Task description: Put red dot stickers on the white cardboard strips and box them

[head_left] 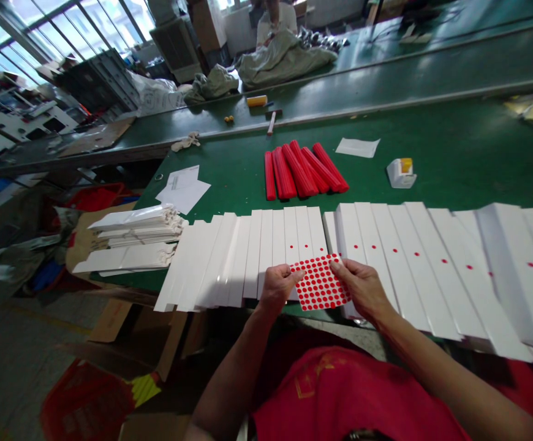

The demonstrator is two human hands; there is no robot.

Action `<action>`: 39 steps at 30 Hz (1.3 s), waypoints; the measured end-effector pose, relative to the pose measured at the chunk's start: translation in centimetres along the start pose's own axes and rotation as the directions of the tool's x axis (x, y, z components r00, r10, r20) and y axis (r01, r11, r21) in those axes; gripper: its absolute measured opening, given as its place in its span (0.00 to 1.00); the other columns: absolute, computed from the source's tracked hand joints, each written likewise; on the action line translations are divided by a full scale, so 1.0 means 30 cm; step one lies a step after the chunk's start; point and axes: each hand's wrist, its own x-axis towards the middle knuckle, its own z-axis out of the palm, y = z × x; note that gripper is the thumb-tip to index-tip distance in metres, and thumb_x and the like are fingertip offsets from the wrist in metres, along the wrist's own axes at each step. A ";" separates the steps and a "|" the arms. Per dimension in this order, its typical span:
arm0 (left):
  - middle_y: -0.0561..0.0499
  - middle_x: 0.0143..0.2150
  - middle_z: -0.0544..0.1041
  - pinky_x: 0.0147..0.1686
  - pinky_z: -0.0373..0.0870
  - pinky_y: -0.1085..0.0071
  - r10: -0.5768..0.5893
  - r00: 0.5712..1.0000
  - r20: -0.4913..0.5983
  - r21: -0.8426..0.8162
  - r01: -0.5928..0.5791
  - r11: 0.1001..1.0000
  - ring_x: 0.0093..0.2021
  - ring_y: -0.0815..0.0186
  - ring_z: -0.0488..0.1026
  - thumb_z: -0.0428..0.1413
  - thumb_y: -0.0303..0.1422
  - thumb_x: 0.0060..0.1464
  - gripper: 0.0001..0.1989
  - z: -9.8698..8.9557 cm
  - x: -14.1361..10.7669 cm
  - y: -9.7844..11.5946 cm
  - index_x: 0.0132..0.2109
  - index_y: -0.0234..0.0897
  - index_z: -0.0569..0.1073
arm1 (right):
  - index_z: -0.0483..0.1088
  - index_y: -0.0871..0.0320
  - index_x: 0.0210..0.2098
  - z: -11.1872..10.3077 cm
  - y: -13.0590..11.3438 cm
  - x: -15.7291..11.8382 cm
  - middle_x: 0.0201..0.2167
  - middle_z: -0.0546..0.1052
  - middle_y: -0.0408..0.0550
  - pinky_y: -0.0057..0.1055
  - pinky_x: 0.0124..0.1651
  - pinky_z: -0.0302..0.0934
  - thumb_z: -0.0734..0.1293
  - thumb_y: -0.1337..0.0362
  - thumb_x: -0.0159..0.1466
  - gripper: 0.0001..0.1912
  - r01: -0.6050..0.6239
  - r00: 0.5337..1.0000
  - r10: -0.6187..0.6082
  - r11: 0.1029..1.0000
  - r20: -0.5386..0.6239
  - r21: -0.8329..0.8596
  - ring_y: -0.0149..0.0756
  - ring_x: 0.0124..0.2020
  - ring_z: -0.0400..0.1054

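Fingers of both hands, pinching a sheet of red dot stickers from opposite edges.

Left hand closed on the sheet's left edge, right hand closed on its right edge; sheet slightly tilted, lying over the near ends of a fanned row of white folded strips, long axes running away from the body. Right hand nearer the strips marked with single red dots, these extending rightward; strips left of the sheet without visible dots. Farther out on a green workbench: a bundle of red sticks, a stack of white strips, loose paper sheets, a small white box.
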 end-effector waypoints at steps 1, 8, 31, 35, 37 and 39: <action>0.58 0.18 0.62 0.21 0.52 0.77 0.000 1.000 -0.004 0.009 0.000 1.000 0.21 0.76 0.58 0.66 0.49 0.38 0.25 -0.003 0.003 -0.003 0.21 0.33 0.66 | 0.67 0.58 0.24 0.002 0.002 0.003 0.19 0.69 0.42 0.27 0.20 0.56 0.72 0.45 0.56 0.22 0.016 1.000 -0.016 1.000 0.008 -0.021 0.31 0.18 0.61; 0.56 0.19 0.66 0.23 0.57 0.75 -0.018 0.999 -0.036 0.072 0.020 0.997 0.22 0.72 0.63 0.66 0.49 0.38 0.22 -0.031 0.018 -0.036 0.24 0.32 0.71 | 0.61 0.56 0.23 0.022 0.002 0.032 0.17 0.61 0.38 0.26 0.19 0.50 0.68 0.44 0.59 0.23 0.073 0.996 -0.066 0.992 0.064 -0.104 0.29 0.17 0.54; 0.49 0.34 0.75 0.40 0.66 0.69 0.230 0.963 0.141 0.470 -0.269 0.840 0.37 0.66 0.71 0.59 0.31 0.49 0.06 0.007 0.054 0.143 0.32 0.34 0.79 | 0.56 0.55 0.21 0.054 -0.001 0.004 0.17 0.58 0.38 0.26 0.19 0.48 0.62 0.46 0.63 0.23 0.330 0.923 -0.210 0.863 0.324 -0.381 0.29 0.19 0.53; 0.49 0.33 0.74 0.40 0.65 0.70 0.227 0.965 0.133 0.464 -0.263 0.846 0.36 0.66 0.70 0.59 0.30 0.48 0.04 0.015 0.058 0.140 0.30 0.33 0.79 | 0.57 0.55 0.21 0.056 0.004 0.007 0.17 0.59 0.39 0.26 0.19 0.49 0.62 0.46 0.63 0.23 0.300 0.928 -0.175 0.875 0.329 -0.380 0.30 0.19 0.54; 0.50 0.32 0.73 0.40 0.65 0.70 0.227 0.965 0.133 0.468 -0.263 0.844 0.36 0.67 0.70 0.59 0.29 0.48 0.04 0.018 0.054 0.140 0.30 0.33 0.78 | 0.57 0.55 0.21 0.059 0.003 0.007 0.17 0.59 0.39 0.25 0.19 0.49 0.62 0.46 0.63 0.23 0.298 0.929 -0.170 0.869 0.327 -0.395 0.30 0.19 0.54; 0.50 0.32 0.73 0.40 0.64 0.70 0.231 0.964 0.133 0.470 -0.266 0.842 0.36 0.67 0.70 0.59 0.29 0.48 0.04 0.019 0.048 0.141 0.29 0.33 0.78 | 0.57 0.55 0.21 0.062 0.001 0.005 0.17 0.59 0.39 0.25 0.19 0.49 0.62 0.46 0.63 0.23 0.297 0.931 -0.168 0.864 0.324 -0.406 0.29 0.19 0.53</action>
